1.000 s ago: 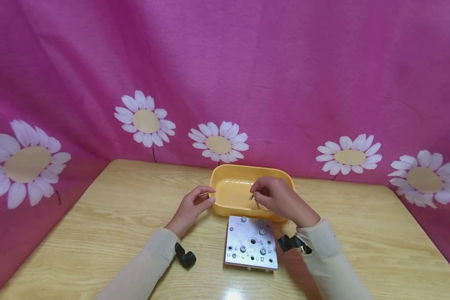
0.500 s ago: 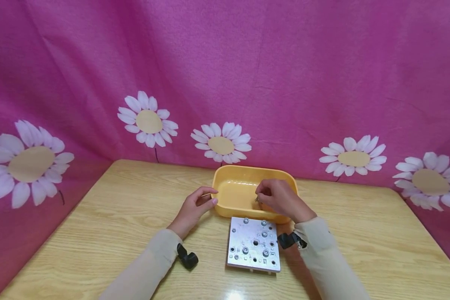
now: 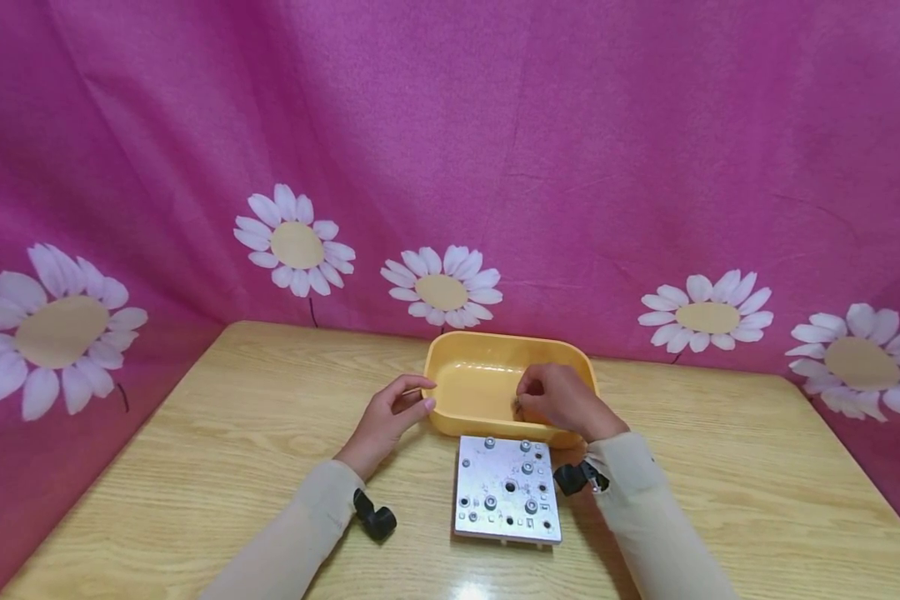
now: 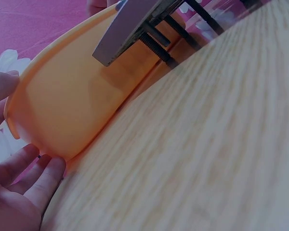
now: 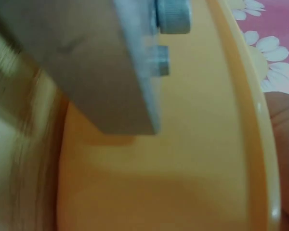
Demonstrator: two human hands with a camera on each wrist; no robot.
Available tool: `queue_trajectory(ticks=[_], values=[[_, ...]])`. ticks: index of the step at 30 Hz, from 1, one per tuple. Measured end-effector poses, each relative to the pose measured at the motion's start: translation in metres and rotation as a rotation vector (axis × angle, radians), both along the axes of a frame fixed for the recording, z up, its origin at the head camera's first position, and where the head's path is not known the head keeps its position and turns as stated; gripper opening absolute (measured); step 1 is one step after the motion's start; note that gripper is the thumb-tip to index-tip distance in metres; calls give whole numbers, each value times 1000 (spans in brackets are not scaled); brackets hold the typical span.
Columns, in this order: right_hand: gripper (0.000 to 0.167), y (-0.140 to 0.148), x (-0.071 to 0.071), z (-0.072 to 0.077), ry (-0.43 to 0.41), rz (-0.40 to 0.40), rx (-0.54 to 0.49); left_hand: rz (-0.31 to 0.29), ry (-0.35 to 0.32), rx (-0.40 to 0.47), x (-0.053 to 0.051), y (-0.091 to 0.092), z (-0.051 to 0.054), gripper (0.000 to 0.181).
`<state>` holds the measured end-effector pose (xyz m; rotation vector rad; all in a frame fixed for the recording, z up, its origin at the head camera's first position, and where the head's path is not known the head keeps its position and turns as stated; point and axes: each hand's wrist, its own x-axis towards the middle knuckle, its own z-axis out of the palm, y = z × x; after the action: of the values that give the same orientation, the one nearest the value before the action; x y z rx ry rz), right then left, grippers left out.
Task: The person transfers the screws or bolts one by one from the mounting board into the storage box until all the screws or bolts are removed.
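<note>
A yellow tray (image 3: 465, 429) stands on the table, its left end touched by the relaxed, spread fingers of my left hand (image 3: 381, 423). In the left wrist view, fingertips of that hand (image 4: 31, 185) rest against the tray's outer wall (image 4: 67, 106). My right hand (image 3: 562, 402) reaches down inside the tray's right part, thumb and fingers bent together on a small metal piece (image 3: 518, 409), mostly hidden. The right wrist view shows only part of this hand (image 5: 285, 139) beyond the rim, fingertips out of sight.
A square metal plate (image 3: 495, 479) with holes and several screw heads lies in front of the tray, raised on threaded legs that show in the left wrist view. Behind the wooden table (image 3: 270, 400) hangs a pink cloth (image 3: 570, 150) with white flowers.
My right hand has moved right and lower into the tray with the small metal pieces, which now show less. My left hand has stayed at the tray's left end.
</note>
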<state>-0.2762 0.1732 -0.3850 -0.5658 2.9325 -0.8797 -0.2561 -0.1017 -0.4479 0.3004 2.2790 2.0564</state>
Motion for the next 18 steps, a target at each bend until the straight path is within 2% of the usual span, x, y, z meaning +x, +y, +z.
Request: queue_trajectory(ticks=[9, 18], values=[[6, 2, -1, -7, -16, 3, 18, 3, -13, 1, 1, 1, 0, 23], [6, 1, -1, -7, -47, -5, 13, 5, 0, -8, 0, 1, 0, 26]])
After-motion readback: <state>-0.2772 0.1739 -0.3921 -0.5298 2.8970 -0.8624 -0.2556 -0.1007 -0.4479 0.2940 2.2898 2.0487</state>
